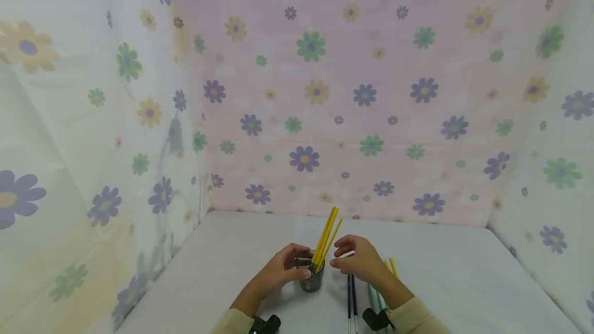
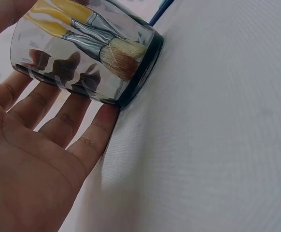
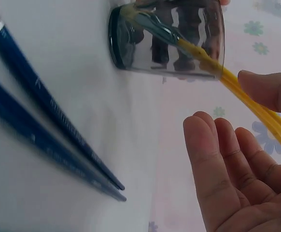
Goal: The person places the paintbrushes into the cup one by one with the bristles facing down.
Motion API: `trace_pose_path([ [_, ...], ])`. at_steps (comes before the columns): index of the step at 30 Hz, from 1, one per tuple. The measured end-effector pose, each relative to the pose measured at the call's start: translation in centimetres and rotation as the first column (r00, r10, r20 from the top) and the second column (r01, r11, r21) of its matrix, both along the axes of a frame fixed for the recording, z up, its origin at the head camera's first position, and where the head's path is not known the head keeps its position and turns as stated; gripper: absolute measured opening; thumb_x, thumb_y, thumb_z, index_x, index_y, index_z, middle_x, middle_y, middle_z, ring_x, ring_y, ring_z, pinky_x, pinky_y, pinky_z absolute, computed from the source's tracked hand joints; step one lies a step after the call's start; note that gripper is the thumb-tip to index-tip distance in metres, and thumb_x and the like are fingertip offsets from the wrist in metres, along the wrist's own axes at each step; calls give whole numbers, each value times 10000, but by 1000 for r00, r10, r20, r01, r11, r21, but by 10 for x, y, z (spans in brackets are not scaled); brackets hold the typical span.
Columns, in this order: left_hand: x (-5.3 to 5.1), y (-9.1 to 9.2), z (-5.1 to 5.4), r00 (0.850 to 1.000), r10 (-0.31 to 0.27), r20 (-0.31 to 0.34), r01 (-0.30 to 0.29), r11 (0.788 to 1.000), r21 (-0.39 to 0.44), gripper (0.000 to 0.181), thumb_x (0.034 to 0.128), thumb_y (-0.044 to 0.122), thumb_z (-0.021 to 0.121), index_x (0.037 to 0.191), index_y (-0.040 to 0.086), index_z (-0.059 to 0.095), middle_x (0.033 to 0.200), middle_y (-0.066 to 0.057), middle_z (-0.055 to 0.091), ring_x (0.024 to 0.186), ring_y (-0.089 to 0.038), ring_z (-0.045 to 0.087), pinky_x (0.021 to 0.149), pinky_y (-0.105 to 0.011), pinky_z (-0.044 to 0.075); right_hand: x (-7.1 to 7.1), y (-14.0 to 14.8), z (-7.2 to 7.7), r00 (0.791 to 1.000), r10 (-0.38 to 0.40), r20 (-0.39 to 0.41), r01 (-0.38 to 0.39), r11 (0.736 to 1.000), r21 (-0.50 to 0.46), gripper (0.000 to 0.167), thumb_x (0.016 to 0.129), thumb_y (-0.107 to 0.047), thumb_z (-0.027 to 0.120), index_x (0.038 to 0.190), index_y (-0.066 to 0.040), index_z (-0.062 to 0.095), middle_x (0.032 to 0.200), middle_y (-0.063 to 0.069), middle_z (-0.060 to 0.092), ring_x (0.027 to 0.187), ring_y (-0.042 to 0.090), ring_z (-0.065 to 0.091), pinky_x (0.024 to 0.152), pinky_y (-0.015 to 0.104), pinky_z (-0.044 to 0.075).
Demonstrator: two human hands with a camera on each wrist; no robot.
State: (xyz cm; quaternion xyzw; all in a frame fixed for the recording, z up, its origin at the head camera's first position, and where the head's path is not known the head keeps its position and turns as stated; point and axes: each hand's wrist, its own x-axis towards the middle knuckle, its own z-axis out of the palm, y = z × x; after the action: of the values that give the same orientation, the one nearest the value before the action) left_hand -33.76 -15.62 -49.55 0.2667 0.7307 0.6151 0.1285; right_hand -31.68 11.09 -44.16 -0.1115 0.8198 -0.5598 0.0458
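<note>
glass clasped by the left hand, fingers curled round it; yellow-handled brushes stood inside, bristles down. right hand held just beside the handles, fingers loose, released. dark blue brushes laid on white table nearby.

Head view from above, facing forward-down; wrist views close, seemingly tipped sideways, both sharing glass.
</note>
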Motion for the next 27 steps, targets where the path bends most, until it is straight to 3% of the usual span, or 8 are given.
trace_pose_path([
  [13, -1, 0, -1, 1000, 5, 8, -5, 1000, 2, 564, 984, 211, 729, 1470, 78, 475, 1476, -80, 581, 1374, -299, 563, 1092, -383, 512, 2, 24, 7, 1000, -25, 7, 24, 997, 75, 487, 816, -192, 887, 1216, -32, 659, 1078, 141, 688, 862, 233, 707, 721, 395, 631],
  [27, 0, 0, -1, 999, -23, 29, 22, 1000, 22, 591, 989, 170, 717, 1488, 23, 436, 1490, -122, 561, 1390, -318, 546, 1062, -351, 531, 6, 54, 0, 995, -103, 19, 99, 982, 160, 462, 814, -158, 877, 1201, -14, 668, 976, 82, 669, 789, 251, 686, 690, 414, 627],
])
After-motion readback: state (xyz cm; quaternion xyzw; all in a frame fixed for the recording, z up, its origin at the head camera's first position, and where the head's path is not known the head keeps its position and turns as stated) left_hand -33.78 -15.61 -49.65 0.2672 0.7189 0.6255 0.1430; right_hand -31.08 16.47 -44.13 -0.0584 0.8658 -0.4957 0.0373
